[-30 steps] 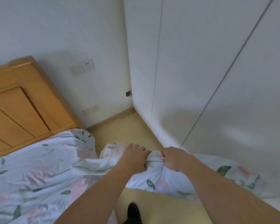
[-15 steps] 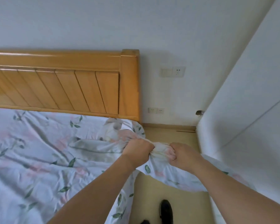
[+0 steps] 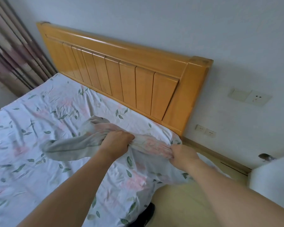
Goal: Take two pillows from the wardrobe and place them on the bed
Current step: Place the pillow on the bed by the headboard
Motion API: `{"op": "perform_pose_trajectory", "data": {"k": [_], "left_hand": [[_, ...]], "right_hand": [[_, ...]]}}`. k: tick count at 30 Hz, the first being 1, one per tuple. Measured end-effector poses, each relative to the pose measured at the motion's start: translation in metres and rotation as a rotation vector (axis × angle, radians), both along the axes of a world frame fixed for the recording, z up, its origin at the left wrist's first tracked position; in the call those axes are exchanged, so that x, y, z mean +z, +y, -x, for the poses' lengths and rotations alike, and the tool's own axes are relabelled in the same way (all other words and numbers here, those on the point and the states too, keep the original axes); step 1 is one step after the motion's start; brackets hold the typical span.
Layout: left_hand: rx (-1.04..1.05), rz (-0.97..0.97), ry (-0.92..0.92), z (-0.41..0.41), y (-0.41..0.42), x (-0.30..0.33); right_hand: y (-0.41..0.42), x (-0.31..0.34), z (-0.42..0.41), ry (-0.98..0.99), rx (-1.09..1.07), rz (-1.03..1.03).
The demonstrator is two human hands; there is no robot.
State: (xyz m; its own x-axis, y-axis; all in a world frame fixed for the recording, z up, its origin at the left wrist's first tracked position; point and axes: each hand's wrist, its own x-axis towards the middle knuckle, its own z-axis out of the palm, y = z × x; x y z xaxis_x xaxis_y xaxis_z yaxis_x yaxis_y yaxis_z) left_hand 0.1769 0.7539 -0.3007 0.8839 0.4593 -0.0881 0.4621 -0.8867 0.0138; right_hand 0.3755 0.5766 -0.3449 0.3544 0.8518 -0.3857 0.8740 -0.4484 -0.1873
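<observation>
Head | pillow (image 3: 92,145) floral, limp, bunched on bed (image 3: 39,128) | L hand (image 3: 116,143) + R hand (image 3: 184,155) fingers clamped on pillow edge

Headboard (image 3: 121,76) behind bed (image 3: 31,145); curtain (image 3: 11,51) left; sockets (image 3: 205,130) right.

We find no readable text, label, brand or number anywhere; the floral bedsheet (image 3: 39,125), wooden headboard (image 3: 121,76) and wall sockets (image 3: 250,96) carry no legible marks

Single head cam, looking fwd and down, close over floral-sheeted bed (image 3: 39,161) toward orange wooden slatted headboard (image 3: 129,79).
</observation>
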Motion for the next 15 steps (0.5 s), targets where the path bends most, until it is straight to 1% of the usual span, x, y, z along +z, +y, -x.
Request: {"op": "perform_pose_trajectory", "data": {"k": [7,10,15], "left_hand": [[0.164,-0.013,-0.021,0.024,0.123,-0.038],[0.137,-0.036,-0.051,0.016,0.184,-0.049],[0.067,-0.125,-0.199,0.002,0.277,-0.056]], "right_hand": [[0.125,-0.008,0.018,-0.049,0.218,-0.045],[0.181,-0.003,0.013,-0.117,0.244,-0.096],[0.263,0.008,0.012,-0.244,0.22,-0.217]]}}
